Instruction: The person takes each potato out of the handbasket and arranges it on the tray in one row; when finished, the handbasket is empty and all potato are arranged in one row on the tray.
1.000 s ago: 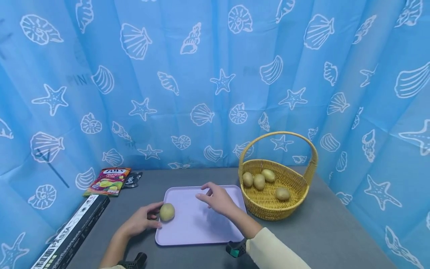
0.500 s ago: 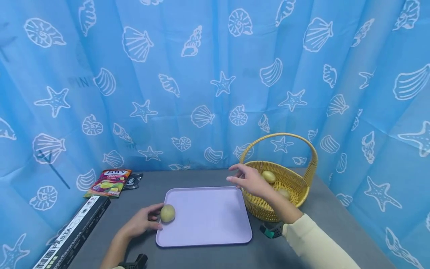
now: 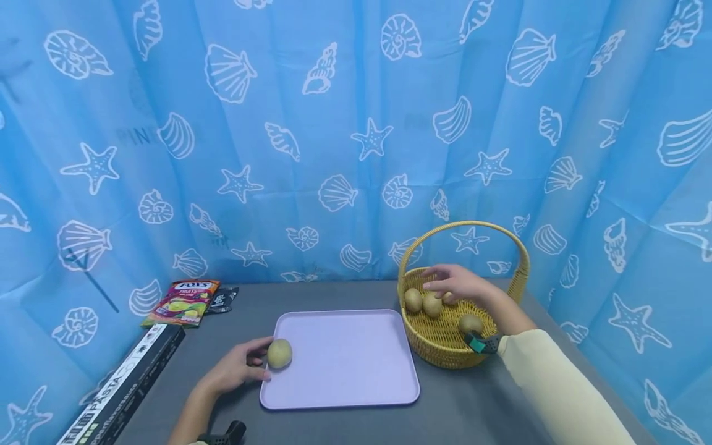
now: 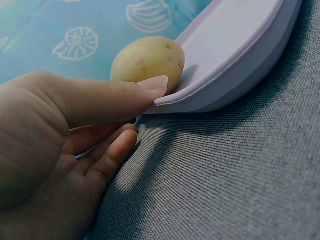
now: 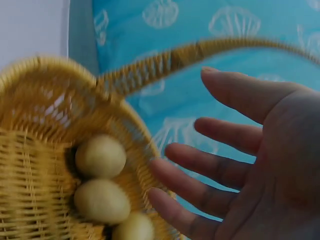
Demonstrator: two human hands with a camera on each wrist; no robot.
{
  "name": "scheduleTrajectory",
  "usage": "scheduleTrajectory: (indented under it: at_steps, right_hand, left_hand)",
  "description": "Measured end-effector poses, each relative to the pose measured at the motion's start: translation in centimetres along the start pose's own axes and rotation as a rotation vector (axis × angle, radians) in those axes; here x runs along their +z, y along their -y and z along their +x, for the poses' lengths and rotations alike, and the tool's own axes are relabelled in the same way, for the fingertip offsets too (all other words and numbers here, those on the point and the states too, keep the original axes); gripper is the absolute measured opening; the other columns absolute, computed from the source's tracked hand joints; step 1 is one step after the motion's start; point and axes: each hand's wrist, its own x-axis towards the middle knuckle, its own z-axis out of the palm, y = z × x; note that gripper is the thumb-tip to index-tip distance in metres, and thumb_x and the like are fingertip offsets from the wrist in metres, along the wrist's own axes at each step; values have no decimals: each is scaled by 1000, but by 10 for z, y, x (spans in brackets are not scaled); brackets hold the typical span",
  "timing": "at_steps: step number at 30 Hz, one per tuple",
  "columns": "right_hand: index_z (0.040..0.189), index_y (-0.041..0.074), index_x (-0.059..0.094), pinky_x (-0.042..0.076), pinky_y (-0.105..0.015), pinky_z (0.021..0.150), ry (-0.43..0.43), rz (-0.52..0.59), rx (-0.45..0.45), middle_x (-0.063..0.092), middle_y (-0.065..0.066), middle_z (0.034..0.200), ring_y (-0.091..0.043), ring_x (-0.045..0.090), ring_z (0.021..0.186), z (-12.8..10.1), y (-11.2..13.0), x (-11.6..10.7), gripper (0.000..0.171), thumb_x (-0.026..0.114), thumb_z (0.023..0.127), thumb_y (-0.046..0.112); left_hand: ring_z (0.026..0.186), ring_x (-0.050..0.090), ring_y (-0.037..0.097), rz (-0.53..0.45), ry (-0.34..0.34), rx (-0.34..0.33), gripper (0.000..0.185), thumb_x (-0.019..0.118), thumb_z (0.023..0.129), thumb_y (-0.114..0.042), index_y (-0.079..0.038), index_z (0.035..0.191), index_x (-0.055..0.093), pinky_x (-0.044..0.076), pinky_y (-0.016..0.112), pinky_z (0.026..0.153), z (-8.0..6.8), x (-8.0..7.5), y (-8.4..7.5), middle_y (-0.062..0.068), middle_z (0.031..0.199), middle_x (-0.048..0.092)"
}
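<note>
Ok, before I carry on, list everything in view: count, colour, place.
Curtain: panel count unclear, blue with white prints, background
Table: 1, grey, below curtain
Tray: 1, pale purple, mid-table
Tray potato: 1, yellow-brown, tray's left edge
Basket: 1, yellow, right of tray
Basket potatoes: 4 visible, yellow-brown, inside basket
Candy bag: 1, multicoloured, table's back left
Packet: 1, black, beside candy bag
Pasta box: 1, black and white, table's left
Sleeves: 2, pale yellow, forearms
Wrist cameras: 2, dark, wrists
Left hand: 1, bare, beside tray potato
Right hand: 1, bare, over basket

Basket: woven wicker, slightly glossy
Tray: smooth matt plastic
Potato: smooth, pitted skin
Table covering: rough-woven cloth
</note>
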Motion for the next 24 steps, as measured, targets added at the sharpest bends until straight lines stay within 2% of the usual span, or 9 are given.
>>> scheduleTrajectory:
  at_steps: [3, 6, 11, 15, 18, 21, 24]
  right_hand:
    - [139, -4, 44, 51, -50, 87, -45, 6, 25, 51, -27, 129, -40, 55, 112, 7, -16, -3, 58, 63, 95, 29]
    - [139, -6, 43, 44, -58, 95, -94, 2, 32, 46, -33, 134, -46, 48, 120, 14, -32, -4, 55, 63, 95, 21]
    - [136, -7, 48, 44, -58, 93, -180, -108, 36, 43, -36, 136, -53, 41, 123, 27, -58, -3, 48, 63, 91, 3]
    - [135, -5, 50, 46, -55, 90, -216, -212, 23, 43, -35, 138, -53, 41, 123, 33, -72, 0, 49, 57, 86, -6]
    - [134, -4, 52, 44, -56, 91, -210, -282, -6, 46, -33, 136, -53, 41, 123, 36, -79, 4, 54, 60, 81, -6]
    - [129, -3, 57, 42, -58, 92, -194, -359, -38, 50, -33, 131, -53, 44, 120, 39, -84, 4, 54, 68, 76, -2]
    - [123, 0, 63, 47, -47, 80, -186, -424, -67, 56, -30, 124, -44, 54, 104, 43, -90, 3, 55, 72, 68, -2]
  left_hand:
    - [114, 54, 38, 4, -6, 10, 80, 80, 78, -20, 2, 145, 41, 47, 53, 94, 1, 1, 1, 26, 138, 49]
    - [114, 55, 37, 11, -10, 18, 80, 81, 78, -20, 2, 144, 42, 47, 53, 94, 3, 2, 1, 26, 137, 49]
    - [113, 56, 35, 10, -23, 2, 80, 81, 77, -20, 0, 144, 43, 48, 52, 93, 4, 2, 2, 24, 137, 50]
    - [113, 55, 37, 5, -15, 25, 80, 81, 77, -20, 1, 144, 42, 48, 51, 93, 5, 2, 4, 25, 136, 50]
    - [114, 55, 37, 3, -8, 38, 81, 81, 77, -20, 2, 144, 42, 48, 51, 94, 5, 3, 4, 26, 136, 51]
    - [114, 55, 37, -1, -10, 30, 80, 81, 78, -19, 2, 144, 42, 47, 52, 94, 3, 2, 3, 25, 135, 51]
    - [114, 54, 37, -9, -11, 22, 80, 80, 78, -19, 3, 144, 42, 46, 53, 95, 2, 1, 2, 25, 136, 51]
